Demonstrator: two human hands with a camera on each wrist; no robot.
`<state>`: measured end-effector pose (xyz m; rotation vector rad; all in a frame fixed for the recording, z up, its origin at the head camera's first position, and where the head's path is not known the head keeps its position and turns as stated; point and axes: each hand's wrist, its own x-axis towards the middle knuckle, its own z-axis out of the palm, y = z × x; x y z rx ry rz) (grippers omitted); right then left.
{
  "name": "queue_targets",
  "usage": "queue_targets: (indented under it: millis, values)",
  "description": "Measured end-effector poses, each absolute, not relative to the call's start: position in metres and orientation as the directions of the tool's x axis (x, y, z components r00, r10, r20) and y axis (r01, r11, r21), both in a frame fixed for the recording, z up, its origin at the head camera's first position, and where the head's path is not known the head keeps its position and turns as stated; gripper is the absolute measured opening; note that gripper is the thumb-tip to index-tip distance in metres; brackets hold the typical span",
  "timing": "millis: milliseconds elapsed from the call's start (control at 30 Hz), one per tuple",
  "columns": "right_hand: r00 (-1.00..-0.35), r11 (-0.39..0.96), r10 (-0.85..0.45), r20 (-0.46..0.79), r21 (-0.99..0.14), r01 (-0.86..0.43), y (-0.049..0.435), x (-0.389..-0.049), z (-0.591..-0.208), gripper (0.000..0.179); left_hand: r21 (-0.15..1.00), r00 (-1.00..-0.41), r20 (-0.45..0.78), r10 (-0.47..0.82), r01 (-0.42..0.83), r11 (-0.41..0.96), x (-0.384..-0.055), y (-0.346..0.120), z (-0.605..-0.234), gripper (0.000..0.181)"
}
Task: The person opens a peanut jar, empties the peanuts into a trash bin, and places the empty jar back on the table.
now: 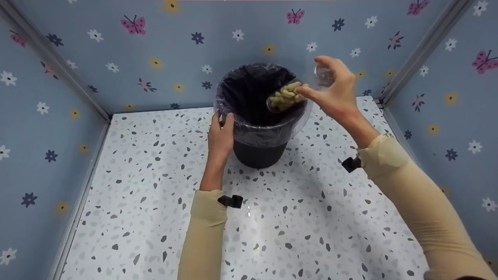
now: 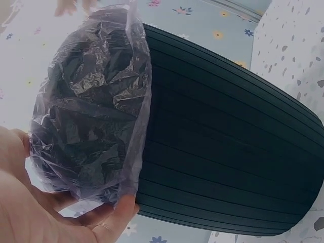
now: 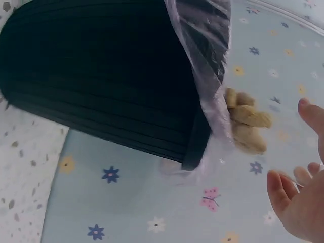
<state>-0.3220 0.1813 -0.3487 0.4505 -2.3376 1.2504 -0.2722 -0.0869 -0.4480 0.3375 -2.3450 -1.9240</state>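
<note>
A dark ribbed trash can [image 1: 260,155] stands on the floor, lined with a thin translucent bag [image 1: 256,134] folded over its rim. My left hand [image 1: 221,138] grips the can's near-left rim through the bag, thumb on top; up close, its fingers [image 2: 121,215] curl at the bag's edge. Above the right side of the opening, my right hand [image 1: 338,87] holds a clear plastic container [image 1: 323,76] between thumb and fingers. A clump of peanuts in their shells [image 1: 286,96] is at the can's mouth, just beyond the thumb. The container is barely visible in the right wrist view.
A blue wall [image 1: 241,15] with flowers and butterflies rises right behind the can, with side walls [image 1: 31,155] to left and right. The floor [image 1: 155,217] is white with grey speckles. A black strap piece [image 1: 232,201] sits at the left cuff.
</note>
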Motion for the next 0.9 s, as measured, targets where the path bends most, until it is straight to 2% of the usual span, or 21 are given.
queue_targets:
  millis: [200, 433, 533, 733, 900]
  values:
    - [-0.845, 0.504, -0.071, 0.530, -0.712, -0.489, 0.169, -0.317, -0.344, 0.076, 0.976, -0.967, -0.068, -0.244, -0.115, 0.186, -0.270, -0.089, -0.448, 0.065]
    - [-0.822, 0.426, -0.032, 0.569, -0.736, -0.526, 0.153, -0.294, -0.332, 0.059, 0.975, -0.971, -0.074, -0.228, -0.118, 0.186, -0.269, -0.089, -0.450, 0.064]
    - [-0.817, 0.422, -0.010, 0.576, -0.739, -0.525, 0.150, -0.290, -0.330, 0.058, 0.975, -0.971, -0.081, -0.223, -0.123, 0.185, -0.269, -0.090, -0.450, 0.065]
    - [-0.819, 0.436, -0.040, 0.572, -0.728, -0.530, 0.152, -0.304, -0.344, 0.062, 0.971, -0.966, -0.070, -0.250, -0.123, 0.203, -0.271, -0.090, -0.448, 0.063]
    - [-0.806, 0.450, -0.014, 0.591, -0.716, -0.533, 0.161, -0.320, -0.364, 0.070, 0.972, -0.966, -0.072, -0.249, -0.124, 0.201, -0.270, -0.087, -0.447, 0.063]
